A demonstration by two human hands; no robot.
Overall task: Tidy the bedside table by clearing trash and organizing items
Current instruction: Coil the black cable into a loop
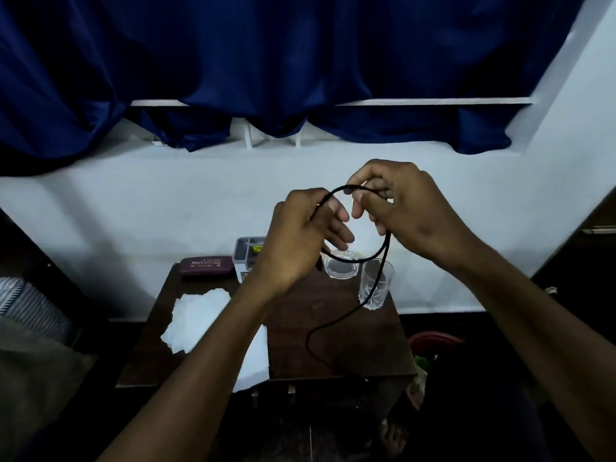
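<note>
1. Room: dim bedroom corner, white wall w/ ledge, blue curtain (300,61) hung over the window. Small dark wood bedside table (333,355) stood against the wall, so everything on it was within arm's reach.
2. Both hands were raised above the table, working a black cable (378,285) into a loop. Prob coiling it so it stores neat, not tangled.
3. Left hand (300,241): fingers curled round the cable at the loop's left side, acted as anchor for the coil.
4. Right hand (403,208): thumb + fingertips pinched the cable at the loop's top, feeding the next turn. Both grips narrow, on the cable only.
5. Cable's free tail hung down from the loop, passed in front of the tall glass (375,285), curved over the tabletop and ran off the front edge. Far end too dark to tell.
6. Still on table: maroon glasses case (206,266) at back left, white/grey box (246,253) beside it, partly hidden by left hand; short glass (340,268) behind the tall one.
7. White crumpled tissues (196,318) lay front-left, spilling to the front edge. Likely the trash, not yet cleared.
8. Red bin (433,340) on the floor just right of table, looked like where the trash goes.
9. Risk, my read: the swinging tail was near the tall glass and could tip it.
</note>
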